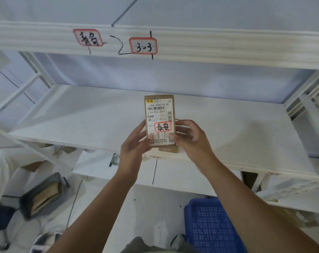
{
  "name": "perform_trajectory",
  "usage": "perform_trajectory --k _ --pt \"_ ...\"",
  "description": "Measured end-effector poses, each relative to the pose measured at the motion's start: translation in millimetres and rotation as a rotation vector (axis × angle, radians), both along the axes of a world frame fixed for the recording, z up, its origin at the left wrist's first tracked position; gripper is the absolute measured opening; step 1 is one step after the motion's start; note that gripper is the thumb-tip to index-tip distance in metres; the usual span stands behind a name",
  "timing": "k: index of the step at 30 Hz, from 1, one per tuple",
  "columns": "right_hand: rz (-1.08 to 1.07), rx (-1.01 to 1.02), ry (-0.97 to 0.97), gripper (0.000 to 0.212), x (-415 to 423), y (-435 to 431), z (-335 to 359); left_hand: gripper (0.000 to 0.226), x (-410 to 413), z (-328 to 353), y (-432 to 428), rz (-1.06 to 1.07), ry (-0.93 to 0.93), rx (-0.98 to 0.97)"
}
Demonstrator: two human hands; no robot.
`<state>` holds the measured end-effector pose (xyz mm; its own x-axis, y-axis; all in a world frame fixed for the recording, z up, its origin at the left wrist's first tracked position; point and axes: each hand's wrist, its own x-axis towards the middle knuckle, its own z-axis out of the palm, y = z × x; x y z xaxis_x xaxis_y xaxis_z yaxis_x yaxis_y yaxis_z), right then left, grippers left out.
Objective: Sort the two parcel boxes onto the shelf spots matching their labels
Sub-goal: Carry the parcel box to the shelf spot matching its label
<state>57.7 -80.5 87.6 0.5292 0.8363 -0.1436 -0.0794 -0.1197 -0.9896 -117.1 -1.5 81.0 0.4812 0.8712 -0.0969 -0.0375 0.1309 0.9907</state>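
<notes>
A white metal shelf [228, 128] stood before the person, its middle board bare around the hands. On the beam above were two red-bordered tags [143, 46] — one handwritten in Chinese characters, the other reading "3-3" — joined by a black pen line. Down on the floor sat a blue perforated plastic crate [211, 227] to the right and a grey bin [43, 196] with brown cardboard in it to the left.

The parcel box [159, 114], a small brown carton, was held upright over the front edge of the middle board, its long axis running up and away from the person, printed shipping label facing the camera. A red-bordered sticker [162, 127] with two black characters sat on the lower part of that label. A second brown piece showed just beneath the box, half hidden — I could not tell what it was.

Both forearms reached forward and up. The left hand [135, 147] pinched the box's lower left side, thumb on the front face. The right hand [191, 139] closed its grip on the lower right side, thumb on the label, fingers curled behind.
</notes>
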Motion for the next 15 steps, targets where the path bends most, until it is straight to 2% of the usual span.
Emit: perform_trajectory --k 15 --pt "0.161 0.091 -0.088 0.033 -191.2 58.8 52.5 0.048 -202.4 55.2 26.5 0.173 -0.029 0.107"
